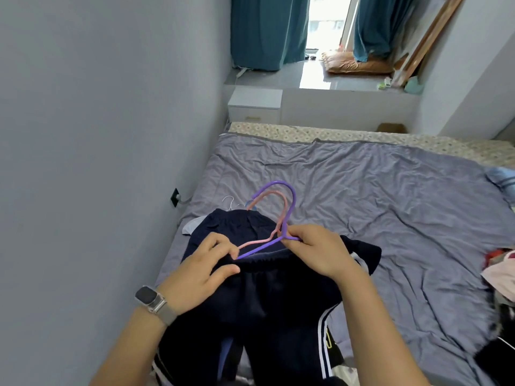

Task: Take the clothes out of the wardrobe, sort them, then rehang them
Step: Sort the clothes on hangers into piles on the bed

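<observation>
Step in hand, as I judge it: sorting stage, working a garment off its hangers on the bed.

Dark navy trousers lie bunched at the bed's near-left corner, the elastic waistband raised between both hands; white side stripes show lower down. A purple hanger and a pink hanger sit together, hooks pointing away, lower arms running into the waistband.

Left hand: fingers curled, thumb and forefinger pinching the waistband cloth just where the hanger arms end. Watch on that wrist.

Right hand: fingers curled, tips pinching the hanger necks at the shoulder bend, purple one clearly; whether pink is also gripped I cannot tell.

A further thin white hanger hook pokes out behind the trousers. More clothes piled at the bed's right edge, well apart.

Next move likely calls for holding the waistband fast while drawing the hangers out sideways, hooks kept from snagging on the cloth.
</observation>
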Demonstrator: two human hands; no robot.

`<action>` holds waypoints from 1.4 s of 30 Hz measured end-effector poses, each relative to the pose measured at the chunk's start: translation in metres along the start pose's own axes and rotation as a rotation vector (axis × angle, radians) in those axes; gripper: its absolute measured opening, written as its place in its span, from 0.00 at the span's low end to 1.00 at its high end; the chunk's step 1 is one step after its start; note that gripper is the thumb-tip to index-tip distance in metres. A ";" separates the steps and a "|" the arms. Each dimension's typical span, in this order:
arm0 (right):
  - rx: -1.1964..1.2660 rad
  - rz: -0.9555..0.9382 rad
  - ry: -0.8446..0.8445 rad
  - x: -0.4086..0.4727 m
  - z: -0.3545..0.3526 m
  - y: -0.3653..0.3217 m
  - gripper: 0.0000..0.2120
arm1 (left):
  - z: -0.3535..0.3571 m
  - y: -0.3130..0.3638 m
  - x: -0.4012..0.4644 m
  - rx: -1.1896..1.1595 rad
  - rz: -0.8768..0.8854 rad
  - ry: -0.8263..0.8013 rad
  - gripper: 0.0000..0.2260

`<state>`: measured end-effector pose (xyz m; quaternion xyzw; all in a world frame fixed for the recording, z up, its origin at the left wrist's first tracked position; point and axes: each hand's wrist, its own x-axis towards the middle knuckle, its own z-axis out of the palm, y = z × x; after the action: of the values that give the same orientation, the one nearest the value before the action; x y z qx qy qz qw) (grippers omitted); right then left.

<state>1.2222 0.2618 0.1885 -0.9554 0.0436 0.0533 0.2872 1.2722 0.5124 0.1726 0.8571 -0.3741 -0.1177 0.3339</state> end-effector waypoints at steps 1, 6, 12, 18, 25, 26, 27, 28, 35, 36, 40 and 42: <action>0.018 0.003 -0.008 -0.002 -0.001 -0.001 0.19 | -0.004 -0.001 -0.003 -0.001 0.015 0.007 0.03; 0.088 -0.059 -0.046 0.000 -0.010 -0.004 0.21 | -0.032 -0.006 -0.025 -0.077 0.033 0.034 0.03; -0.309 -0.257 0.156 0.012 -0.020 -0.019 0.26 | -0.035 0.002 -0.023 -0.028 0.038 0.150 0.15; -0.009 -0.311 0.036 0.015 -0.037 0.009 0.18 | -0.028 -0.003 -0.013 -0.191 0.009 0.339 0.21; 0.050 -0.249 0.072 0.005 -0.015 0.059 0.31 | -0.039 -0.027 -0.014 -0.387 -0.060 0.289 0.14; 0.052 -0.251 0.116 0.006 -0.008 0.060 0.30 | -0.039 -0.029 -0.013 -0.390 -0.074 0.280 0.15; 0.055 -0.252 0.166 0.007 -0.004 0.060 0.29 | -0.039 -0.031 -0.012 -0.394 -0.082 0.277 0.16; 0.048 -0.250 0.211 0.007 0.000 0.058 0.27 | -0.039 -0.033 -0.011 -0.397 -0.082 0.277 0.16; 0.088 -0.250 0.175 0.022 0.021 0.020 0.20 | -0.040 -0.034 -0.003 -0.379 -0.064 0.194 0.16; 0.119 -0.241 0.127 0.022 0.021 0.017 0.22 | -0.038 -0.035 -0.003 -0.371 -0.068 0.188 0.15; 0.227 -0.266 0.127 0.014 0.025 0.009 0.36 | -0.036 -0.040 -0.002 -0.378 -0.085 0.197 0.14; 0.220 -0.328 0.268 0.013 0.034 0.004 0.32 | -0.036 -0.040 0.001 -0.393 -0.087 0.210 0.15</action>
<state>1.2325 0.2767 0.1566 -0.9111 -0.0687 -0.1262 0.3862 1.3116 0.5485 0.1734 0.7985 -0.2700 -0.1129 0.5261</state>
